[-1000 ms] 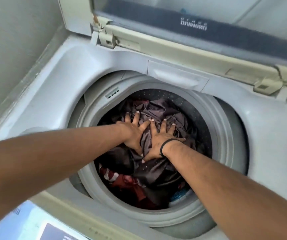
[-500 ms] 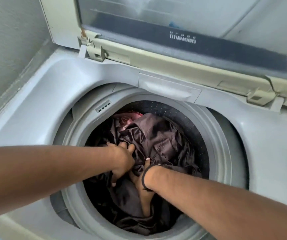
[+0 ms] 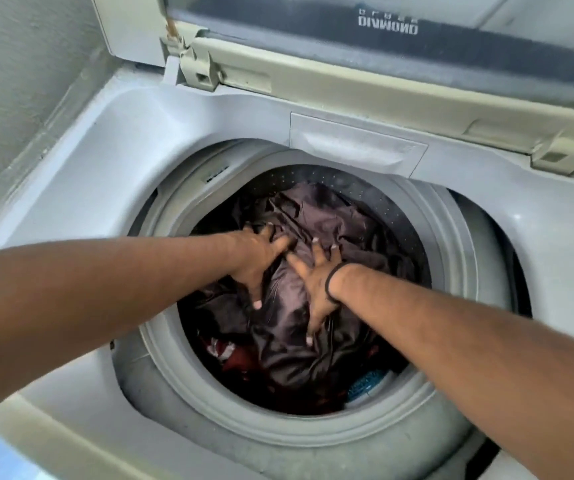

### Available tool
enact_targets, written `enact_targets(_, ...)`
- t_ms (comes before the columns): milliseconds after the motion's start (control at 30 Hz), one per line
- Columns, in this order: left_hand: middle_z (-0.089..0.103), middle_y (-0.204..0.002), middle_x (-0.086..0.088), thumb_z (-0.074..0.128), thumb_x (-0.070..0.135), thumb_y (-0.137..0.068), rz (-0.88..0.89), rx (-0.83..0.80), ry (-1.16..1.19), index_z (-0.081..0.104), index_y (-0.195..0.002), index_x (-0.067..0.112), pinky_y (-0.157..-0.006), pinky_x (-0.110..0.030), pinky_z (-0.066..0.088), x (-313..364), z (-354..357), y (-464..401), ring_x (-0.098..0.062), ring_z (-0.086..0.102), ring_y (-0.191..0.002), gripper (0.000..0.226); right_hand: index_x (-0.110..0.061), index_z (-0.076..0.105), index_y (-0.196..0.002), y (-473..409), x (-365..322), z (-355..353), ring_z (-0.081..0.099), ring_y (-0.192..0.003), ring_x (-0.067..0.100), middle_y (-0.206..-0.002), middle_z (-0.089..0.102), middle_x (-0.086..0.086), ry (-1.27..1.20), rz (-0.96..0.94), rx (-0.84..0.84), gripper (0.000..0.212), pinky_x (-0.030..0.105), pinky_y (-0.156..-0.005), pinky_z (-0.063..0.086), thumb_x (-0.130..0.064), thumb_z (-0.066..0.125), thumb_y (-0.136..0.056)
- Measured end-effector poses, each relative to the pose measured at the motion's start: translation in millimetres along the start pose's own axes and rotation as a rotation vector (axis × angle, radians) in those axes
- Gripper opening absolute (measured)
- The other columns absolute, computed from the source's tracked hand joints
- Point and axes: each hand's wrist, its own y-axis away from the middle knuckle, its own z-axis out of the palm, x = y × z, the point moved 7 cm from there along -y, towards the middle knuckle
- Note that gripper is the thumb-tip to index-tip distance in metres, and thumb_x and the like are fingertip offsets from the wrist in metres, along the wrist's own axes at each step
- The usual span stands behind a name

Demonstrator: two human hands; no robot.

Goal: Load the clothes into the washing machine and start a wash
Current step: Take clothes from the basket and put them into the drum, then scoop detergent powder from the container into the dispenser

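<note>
Pressing clothes (image 3: 299, 327) into drum (image 3: 451, 244)

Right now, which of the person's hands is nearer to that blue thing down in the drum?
The right hand. It presses the dark garment just above and left of the blue item at the drum's near edge. The left hand rests farther off, up-left.

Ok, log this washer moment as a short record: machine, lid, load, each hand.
machine: grey top-loading washing machine
lid: raised glass lid, hinged at the back
load: dark brown shiny garment on top in the drum; red cloth and blue item at the near side
left hand: spread, pressing the garment
right hand: spread, pressing the garment; black band on wrist
</note>
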Motion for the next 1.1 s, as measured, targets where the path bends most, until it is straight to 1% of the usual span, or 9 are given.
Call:
enact_targets(100,-0.024,-0.162,-0.021,0.086,0.074,-0.041,-0.025,-0.103,-0.118,-0.032,-0.15,0.035,-0.106,-0.068,0.036,22.3,38.7,6.9,-0.058,0.005,-0.146,0.165,-0.022,-0.009,-0.158,7.3,-27.6,32.6,-0.018,-0.148,0.044,-0.161,-0.023,0.02,-0.056,-0.017,0.046,0.074,0.062,-0.119,-0.004,-0.036,0.041,-0.105)
enact_targets(200,-0.031,-0.16,-0.019,0.086,0.073,-0.045,-0.036,-0.143,-0.126,-0.037,-0.146,0.038,-0.102,-0.071,0.036,34.6,53.2,12.4,-0.058,0.0,-0.146,0.163,-0.034,-0.013,-0.156,15.4,-37.8,53.4,-0.021,-0.146,0.048,-0.161,-0.026,0.013,0.032,0.058,0.007,0.065,0.068,-0.116,0.001,-0.039,0.03,-0.108)
enact_targets(300,-0.024,-0.163,-0.017,0.085,0.073,-0.049,-0.008,-0.14,-0.079,-0.034,-0.148,0.039,-0.107,-0.066,0.037,34.8,43.0,13.8,-0.056,0.006,-0.147,0.158,-0.021,-0.017,-0.156,22.5,-27.5,42.7,-0.021,-0.147,0.042,-0.16,-0.027,0.015,-0.047,-0.019,-0.044,0.097,0.062,-0.119,-0.004,-0.04,0.058,-0.098)
enact_targets(433,-0.017,-0.164,-0.016,0.082,0.076,-0.05,-0.019,-0.123,-0.093,-0.031,-0.15,0.038,-0.107,-0.063,0.039,41.6,32.0,8.7,-0.054,0.013,-0.146,0.156,-0.034,-0.034,-0.147,23.3,-14.0,47.0,-0.026,-0.145,0.046,-0.156,-0.037,0.019,0.146,0.012,-0.147,0.144,0.068,-0.117,0.007,-0.062,0.082,-0.066)
enact_targets(533,-0.018,-0.164,-0.016,0.082,0.078,-0.048,-0.05,-0.121,-0.093,-0.031,-0.15,0.039,-0.108,-0.064,0.039,41.9,31.5,7.8,-0.054,0.009,-0.147,0.157,-0.04,-0.035,-0.145,18.5,-6.6,48.5,-0.027,-0.143,0.049,-0.154,-0.041,0.016,0.079,0.038,-0.124,0.152,0.072,-0.112,0.022,-0.063,0.086,-0.057)
enact_targets(767,-0.017,-0.166,-0.013,0.087,0.069,-0.048,-0.077,-0.116,-0.014,-0.022,-0.153,0.041,-0.109,-0.065,0.036,36.6,12.0,29.6,-0.05,0.007,-0.149,0.154,-0.043,-0.025,-0.15,32.1,-7.9,25.7,-0.012,-0.149,0.047,-0.162,-0.025,0.014,0.027,-0.013,-0.1,0.148,0.07,-0.111,0.027,-0.059,0.089,-0.056)
enact_targets(867,0.009,-0.163,-0.015,0.09,0.057,-0.054,-0.037,-0.035,0.022,0.001,-0.159,0.034,-0.105,-0.06,0.042,42.2,-12.1,53.1,-0.046,0.024,-0.146,0.14,-0.027,0.003,-0.157,53.9,-14.1,5.0,0.024,-0.147,0.039,-0.163,0.013,0.017,0.006,-0.106,-0.036,0.126,0.053,-0.112,0.038,-0.056,0.085,-0.065)
enact_targets(967,0.046,-0.142,-0.007,0.084,0.05,-0.067,0.074,0.077,0.158,0.033,-0.15,0.029,-0.101,-0.047,0.048,55.9,-40.4,83.0,-0.032,0.048,-0.131,0.1,-0.014,0.046,-0.138,85.1,-25.0,-19.6,0.058,-0.117,0.03,-0.132,0.058,0.01,-0.013,-0.222,0.077,0.078,0.038,-0.095,0.051,-0.055,0.075,-0.078)
enact_targets(1100,0.07,-0.102,0.004,0.076,0.035,-0.077,0.135,0.187,0.518,0.063,-0.117,0.023,-0.082,-0.036,0.053,63.2,-81.4,128.0,-0.016,0.065,-0.096,0.044,-0.019,0.052,-0.103,138.4,-32.0,-48.4,0.053,-0.075,0.018,-0.08,0.051,-0.006,-0.114,-0.282,0.199,0.043,0.031,-0.074,0.048,-0.053,0.069,-0.084)
